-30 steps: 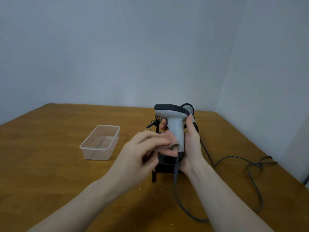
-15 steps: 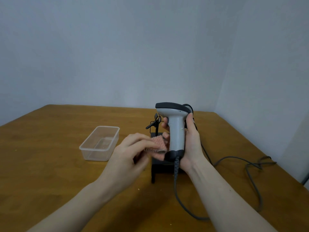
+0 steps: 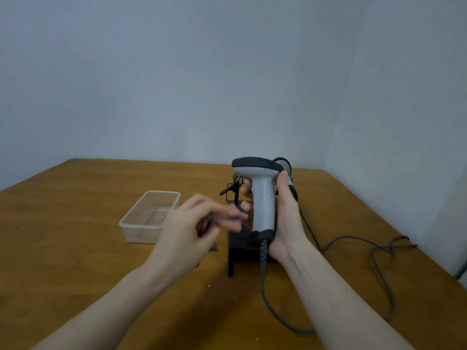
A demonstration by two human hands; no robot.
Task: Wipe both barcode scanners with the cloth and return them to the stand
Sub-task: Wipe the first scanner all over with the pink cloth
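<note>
Since the earlier frame, our left hand [image 3: 192, 228] has pulled back from the scanner's handle toward our body, and its fingers are now motion-blurred.

In the head view, that left hand curls its fingers around the dark reddish-brown cloth [image 3: 204, 224], only a sliver of which shows between fingers and palm; the fingertips sit just beside the handle, and we cannot tell whether they touch it. Our right hand [image 3: 285, 218] wraps the upright grey plastic barcode scanner with the black head cap [image 3: 261, 195], thumb on the near side, fingers curled round the far side of the handle. Its coiled grey cable [image 3: 263, 256] hangs from the handle's base. The second grey barcode scanner [image 3: 285, 165] sits behind the first, mostly hidden, and we cannot tell how it rests. The black stand [image 3: 236, 242] is directly below and behind the held scanner, with a thin black arm rising from it.

Everything rests on a brown wooden table [image 3: 75, 261] set in a corner of plain pale grey walls [image 3: 177, 84]. A dark cable [image 3: 379, 258] loops across the table's right side.

A clear rectangular plastic container [image 3: 150, 215] stands left of the stand; nothing shows inside it.
</note>
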